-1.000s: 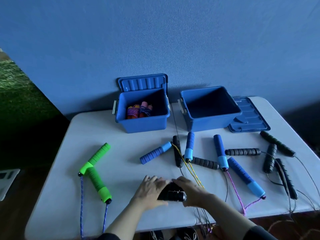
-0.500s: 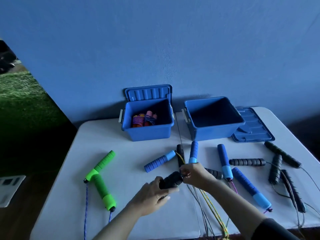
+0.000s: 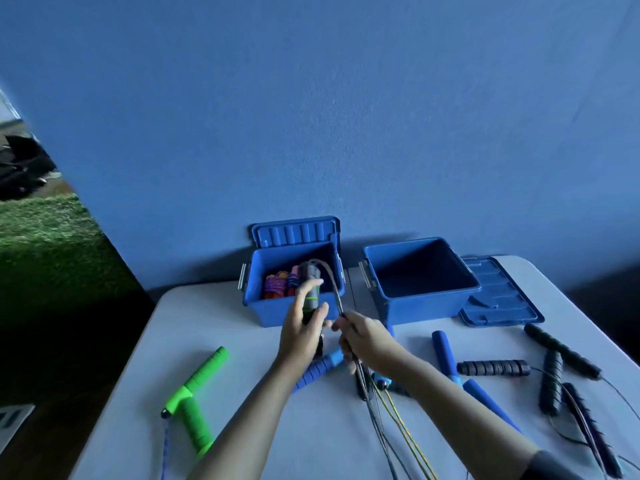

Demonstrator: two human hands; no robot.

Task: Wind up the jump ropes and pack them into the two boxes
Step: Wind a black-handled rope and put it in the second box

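My left hand (image 3: 300, 332) grips a pair of dark jump-rope handles (image 3: 309, 287) with a green ring, held upright in front of the left blue box (image 3: 273, 311). A grey cord (image 3: 330, 280) loops from the top of the handles down to my right hand (image 3: 363, 341), which pinches it and holds the hanging strands. The left box contains wound ropes in pink, orange and purple (image 3: 280, 285). The right blue box (image 3: 420, 308) stands open with nothing inside.
Loose ropes lie on the white table (image 3: 242, 427): green handles (image 3: 194, 396) at left, blue handles (image 3: 445, 355) in the middle, black foam handles (image 3: 493, 368) at right. One lid (image 3: 498, 296) lies right of the boxes; the other (image 3: 294, 232) leans behind the left box.
Both hands have lifted the dark handles off the table towards the left box. The handles now stand upright, and my right hand has drawn the cord out from them.
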